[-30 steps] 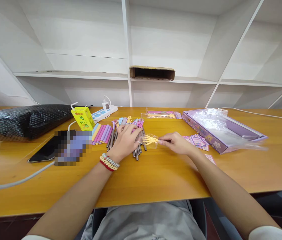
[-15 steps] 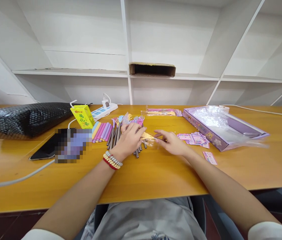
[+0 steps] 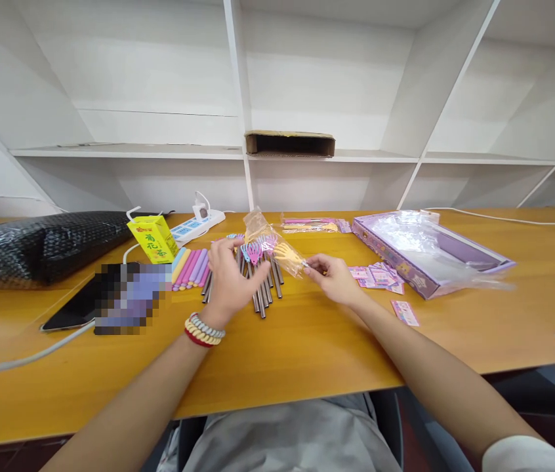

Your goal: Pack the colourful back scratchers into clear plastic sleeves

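Observation:
My right hand [image 3: 330, 278] pinches the end of a clear plastic bag [image 3: 265, 237], with a yellow hand-shaped back scratcher head [image 3: 287, 255] showing inside it. My left hand [image 3: 233, 278] is spread, its thumb and fingers apart, over the left side of a pile of back scratchers [image 3: 262, 288]. These have metal rods and pink, blue and purple hand-shaped heads. Part of the pile is hidden behind my left hand and the bag. Left of that hand lies a row of pink, purple, yellow and blue foam-like tubes [image 3: 191, 267].
Packed back scratchers [image 3: 311, 225] lie at the back. Rightward are small printed cards [image 3: 378, 276] and a purple box [image 3: 425, 288] with clear plastic. On the left are a yellow drink carton [image 3: 153, 237], a power strip [image 3: 199, 226], a phone [image 3: 85, 298] and a black bubble-wrapped parcel [image 3: 46, 246].
My left hand has let go of the bagged yellow back scratcher and drawn left, its fingers opening. My right hand now holds the bag's end. The view has shifted slightly.

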Available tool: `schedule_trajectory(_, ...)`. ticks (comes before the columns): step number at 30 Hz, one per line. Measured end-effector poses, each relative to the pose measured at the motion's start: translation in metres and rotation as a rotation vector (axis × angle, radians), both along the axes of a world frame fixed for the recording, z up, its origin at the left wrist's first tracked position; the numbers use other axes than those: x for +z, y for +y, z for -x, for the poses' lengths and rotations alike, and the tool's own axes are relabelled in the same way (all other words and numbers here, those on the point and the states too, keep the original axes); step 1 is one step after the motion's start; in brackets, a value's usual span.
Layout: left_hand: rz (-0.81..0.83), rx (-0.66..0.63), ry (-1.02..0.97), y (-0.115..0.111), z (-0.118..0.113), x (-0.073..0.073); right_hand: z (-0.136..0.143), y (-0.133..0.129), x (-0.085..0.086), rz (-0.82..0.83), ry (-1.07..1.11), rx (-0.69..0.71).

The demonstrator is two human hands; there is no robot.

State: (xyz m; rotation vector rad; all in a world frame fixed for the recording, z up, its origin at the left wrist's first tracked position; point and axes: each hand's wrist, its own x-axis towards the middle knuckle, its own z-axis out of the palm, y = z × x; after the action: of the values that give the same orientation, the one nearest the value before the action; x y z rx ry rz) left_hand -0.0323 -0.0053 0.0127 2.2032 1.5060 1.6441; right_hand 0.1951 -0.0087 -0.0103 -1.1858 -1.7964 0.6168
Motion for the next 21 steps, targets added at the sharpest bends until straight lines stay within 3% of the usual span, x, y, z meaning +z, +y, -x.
schedule_trajectory(2, 0.241, -0.112, -0.256, 0.01, 0.0, 0.0, -0.002, 0.001, 0.0, -0.006, 0.013, -0.02)
schedule_trajectory(5, 0.712, -0.402, -0.654, 0.022, -0.008, 0.006, -0.002, 0.001, 0.001, -0.017, 0.019, 0.0)
schedule_trajectory(7, 0.834, -0.583, -0.902, 0.024, -0.018, 0.012, -0.002, -0.001, 0.002, -0.025, 0.017, 0.029)
schedule_trajectory(10, 0.787, -0.711, -1.085, 0.02, -0.035, 0.017, 0.0, -0.003, 0.002, -0.017, 0.029, 0.03)
schedule_trajectory(21, 0.707, -0.664, -1.069, 0.006, -0.059, 0.003, 0.008, 0.0, -0.007, 0.024, 0.043, -0.043)
